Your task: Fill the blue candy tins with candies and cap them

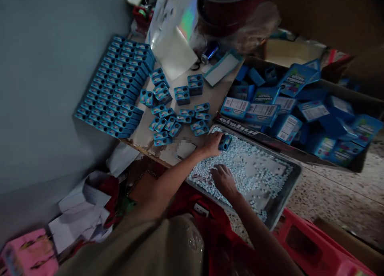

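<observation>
My left hand (213, 145) is wrapped round a small blue box (225, 142) with dark round openings, held above the far left part of a metal tray (292, 178). Small white and pale blue pellets (240, 160) lie spread over the tray, thickest on its left side. Low over them is my right hand (223, 179), just nearer to me than the box, its fingers curled together. Whatever those fingers hold, if anything, is too small to make out. Several similar blue boxes (181, 95) stand in loose groups on the table beyond my left arm.
Stacked rows of blue boxes (114, 84) stand against the wall at left. To the right, a cardboard carton (327, 144) holds larger blue packs (288, 128). A can (210, 52) and a red pot (228, 12) are at the back. A red plastic stool (315, 244) is lower right.
</observation>
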Demonstrator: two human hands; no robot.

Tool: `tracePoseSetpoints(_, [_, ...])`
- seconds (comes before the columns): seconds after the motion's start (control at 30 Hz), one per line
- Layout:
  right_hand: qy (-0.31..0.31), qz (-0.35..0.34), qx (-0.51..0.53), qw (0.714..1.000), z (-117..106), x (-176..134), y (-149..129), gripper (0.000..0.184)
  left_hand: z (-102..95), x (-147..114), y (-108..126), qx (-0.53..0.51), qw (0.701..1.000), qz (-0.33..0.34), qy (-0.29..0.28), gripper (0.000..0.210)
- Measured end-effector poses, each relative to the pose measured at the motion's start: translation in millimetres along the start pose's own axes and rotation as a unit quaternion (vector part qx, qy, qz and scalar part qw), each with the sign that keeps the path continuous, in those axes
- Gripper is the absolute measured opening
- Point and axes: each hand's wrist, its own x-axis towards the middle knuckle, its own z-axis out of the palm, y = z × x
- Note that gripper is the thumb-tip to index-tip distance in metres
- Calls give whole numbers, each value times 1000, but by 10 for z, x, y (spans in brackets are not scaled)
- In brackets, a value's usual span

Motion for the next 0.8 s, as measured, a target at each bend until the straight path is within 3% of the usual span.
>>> tracePoseSetpoints(0.1, [16,-57,-14,998,167,581,171,31,-253,-391,-120,-123,985,-57,110,84])
tracePoseSetpoints(0.2, [30,-104,-21,994,272,1106,441,37,-455,-882,-223,-197,954,-130,183,84])
tracePoseSetpoints(0.27, [31,-136,-30,990,288,1291,627,42,-493,-1170,-232,-249,930,-175,206,81])
tracePoseSetpoints(0.37, [23,-131,-39,990,220,1260,874,39,-390,-1403,-153,-303,901,-215,225,71])
tracePoseSetpoints(0.53, [15,-35,-2,999,-40,761,1190,35,-8,-1226,56,-340,869,-263,246,45])
tracePoseSetpoints(0.7, [161,121,31,979,-186,355,1500,44,390,-856,36,-325,868,-254,276,42])
tracePoseSetpoints(0.8, [187,177,25,966,-105,323,1600,52,673,-806,-117,-318,866,-236,305,49])
